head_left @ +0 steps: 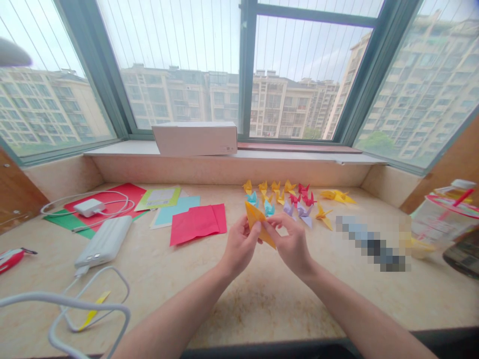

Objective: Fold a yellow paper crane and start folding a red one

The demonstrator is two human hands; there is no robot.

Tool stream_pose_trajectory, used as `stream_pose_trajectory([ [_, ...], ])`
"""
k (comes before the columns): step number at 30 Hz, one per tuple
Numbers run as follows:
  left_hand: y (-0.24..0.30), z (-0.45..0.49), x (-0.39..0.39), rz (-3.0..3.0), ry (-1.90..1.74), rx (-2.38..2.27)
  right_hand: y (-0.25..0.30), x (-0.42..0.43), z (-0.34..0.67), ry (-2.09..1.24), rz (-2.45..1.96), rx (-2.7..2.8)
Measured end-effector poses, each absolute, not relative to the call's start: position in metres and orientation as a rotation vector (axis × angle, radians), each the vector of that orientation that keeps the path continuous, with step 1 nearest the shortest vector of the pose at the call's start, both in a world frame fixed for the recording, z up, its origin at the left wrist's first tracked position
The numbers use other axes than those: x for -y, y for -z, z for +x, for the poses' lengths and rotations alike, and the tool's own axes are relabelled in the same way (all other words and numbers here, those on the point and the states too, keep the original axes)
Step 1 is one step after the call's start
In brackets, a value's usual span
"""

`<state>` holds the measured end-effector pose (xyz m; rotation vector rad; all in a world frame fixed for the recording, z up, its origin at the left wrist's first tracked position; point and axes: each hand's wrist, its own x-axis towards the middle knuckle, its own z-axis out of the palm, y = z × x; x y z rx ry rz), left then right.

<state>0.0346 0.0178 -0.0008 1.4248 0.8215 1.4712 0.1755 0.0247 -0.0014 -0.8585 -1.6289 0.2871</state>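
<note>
Between my two hands is a folded piece of orange-yellow origami paper (256, 213), a narrow diamond shape held above the stone counter. My left hand (241, 242) grips its left side, thumb pressed on the face. My right hand (291, 239) pinches its right edge with thumb and fingertips. Just behind stand rows of folded paper cranes: yellow cranes (276, 187), red cranes (308, 198), blue cranes (269, 207) and purple cranes (305, 214). A yellow crane (324, 216) sits right of them. To the left of my hands lie red paper sheets (196, 224).
Farther left are light blue paper (175, 212), a yellow-green packet (157, 198), a charger (90, 207), a white power bank (105, 242) and looping cable (125, 309). A plastic cup (436, 224) stands at right. A white box (195, 140) rests on the sill.
</note>
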Motion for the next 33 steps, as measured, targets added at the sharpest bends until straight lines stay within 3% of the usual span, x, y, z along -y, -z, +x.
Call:
stream_pose_trajectory([
  [7, -0.002, 0.034, -0.014, 1.434, -1.467, -0.823, -0.002, -0.019, 0.173, -0.398, -0.963, 1.546],
  [22, -0.011, 0.032, -0.012, 1.346, -1.541, -0.857, -0.002, -0.019, 0.179, -0.200, -0.774, 1.875],
  [33, -0.006, 0.032, -0.012, 1.417, -1.447, -0.776, -0.016, -0.014, 0.181, -0.494, -0.898, 1.663],
])
